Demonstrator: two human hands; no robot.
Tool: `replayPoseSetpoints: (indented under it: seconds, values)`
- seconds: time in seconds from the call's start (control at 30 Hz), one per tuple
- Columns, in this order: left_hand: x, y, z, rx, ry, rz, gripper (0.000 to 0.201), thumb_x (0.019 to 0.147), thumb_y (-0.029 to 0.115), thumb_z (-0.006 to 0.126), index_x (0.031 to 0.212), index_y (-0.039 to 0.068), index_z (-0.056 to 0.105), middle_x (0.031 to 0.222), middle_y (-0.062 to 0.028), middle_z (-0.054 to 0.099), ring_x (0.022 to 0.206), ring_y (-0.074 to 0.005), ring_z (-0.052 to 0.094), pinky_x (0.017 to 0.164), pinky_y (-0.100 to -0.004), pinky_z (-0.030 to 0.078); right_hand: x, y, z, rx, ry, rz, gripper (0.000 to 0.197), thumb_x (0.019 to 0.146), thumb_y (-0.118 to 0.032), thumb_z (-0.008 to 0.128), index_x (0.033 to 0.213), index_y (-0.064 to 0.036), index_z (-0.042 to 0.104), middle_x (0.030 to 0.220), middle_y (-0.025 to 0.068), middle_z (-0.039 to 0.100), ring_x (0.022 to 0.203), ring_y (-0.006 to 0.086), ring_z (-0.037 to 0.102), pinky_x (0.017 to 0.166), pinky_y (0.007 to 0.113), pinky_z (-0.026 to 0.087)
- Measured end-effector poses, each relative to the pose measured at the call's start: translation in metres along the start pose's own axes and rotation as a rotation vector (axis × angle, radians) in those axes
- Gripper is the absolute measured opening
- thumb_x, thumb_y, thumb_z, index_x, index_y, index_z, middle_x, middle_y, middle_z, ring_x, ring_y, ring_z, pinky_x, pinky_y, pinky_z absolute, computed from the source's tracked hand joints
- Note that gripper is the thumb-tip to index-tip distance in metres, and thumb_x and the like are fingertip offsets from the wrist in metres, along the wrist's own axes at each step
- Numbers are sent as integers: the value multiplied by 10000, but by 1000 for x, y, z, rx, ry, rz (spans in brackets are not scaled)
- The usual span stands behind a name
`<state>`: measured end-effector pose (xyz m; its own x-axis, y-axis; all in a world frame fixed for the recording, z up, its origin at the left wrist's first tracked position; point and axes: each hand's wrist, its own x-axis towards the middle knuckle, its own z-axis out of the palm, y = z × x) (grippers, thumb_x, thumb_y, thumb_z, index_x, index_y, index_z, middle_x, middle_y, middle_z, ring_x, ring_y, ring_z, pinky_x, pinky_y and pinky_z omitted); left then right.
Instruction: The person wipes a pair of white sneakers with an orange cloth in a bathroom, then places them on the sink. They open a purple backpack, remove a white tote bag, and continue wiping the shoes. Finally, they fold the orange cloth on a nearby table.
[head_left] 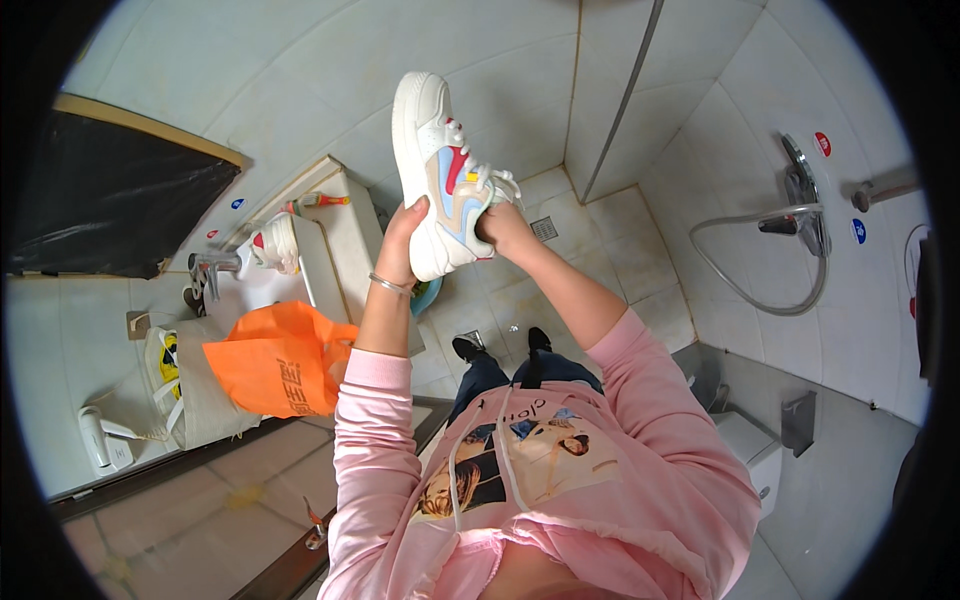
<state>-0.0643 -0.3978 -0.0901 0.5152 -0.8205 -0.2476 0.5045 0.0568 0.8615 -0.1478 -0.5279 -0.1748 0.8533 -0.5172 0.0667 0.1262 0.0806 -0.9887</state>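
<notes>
While the left hand (402, 235) grips the white sneaker (436, 180) toward its heel, thumb pressed to the side and other fingers hidden, seemingly to steady it, toe jutting beyond the thumb, the right hand (504, 228) sits inside its opening, finger pose impossible to tell.

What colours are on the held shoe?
The shoe is mainly white, with light-blue, beige, red and yellow parts; head view.

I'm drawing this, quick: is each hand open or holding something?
Left hand: holding the white lace-up sneaker near its heel.
Right hand: inside the sneaker's opening; fingers hidden, can't tell.
</notes>
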Motion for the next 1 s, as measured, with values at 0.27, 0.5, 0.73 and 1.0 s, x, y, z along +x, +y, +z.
replayPoseSetpoints:
  seconds: [0.27, 0.5, 0.73, 1.0]
  values:
    - [-15, 9, -6, 192, -5, 195, 828, 694, 115, 772, 1400, 8, 354, 1327, -87, 505, 1247, -206, 463, 1052, -315, 342, -10, -2, -30, 793, -85, 576, 392, 940, -406, 534, 1202, -115, 552, 1103, 23, 628, 939, 157, 596, 807, 348, 473]
    - [-26, 29, -5, 277, -125, 132, 981, 565, -2, 811, 1423, 52, 338, 1322, -41, 500, 1257, -180, 449, 1077, -306, 311, -12, -50, -14, 1283, -339, 637, 622, 965, -588, 315, 1314, -112, 511, 1258, 89, 581, 1187, 260, 538, 1038, 465, 396]
    - [-24, 33, -2, 408, -183, 83, 1024, 533, 87, 864, 1420, 44, 353, 1335, -39, 493, 1282, -179, 418, 1095, -317, 281, -29, -42, -11, 1479, -382, 587, 352, 957, -320, 456, 1166, -71, 590, 1170, 102, 636, 1054, 251, 623, 949, 456, 487]
    - [-10, 12, -8, 573, -190, -20, 1028, 521, 116, 885, 1413, 50, 380, 1345, -35, 500, 1281, -191, 423, 1110, -340, 266, -27, -50, -31, 1226, -245, 698, 324, 983, -236, 390, 1154, -17, 557, 1142, 134, 631, 1015, 261, 642, 913, 433, 521]
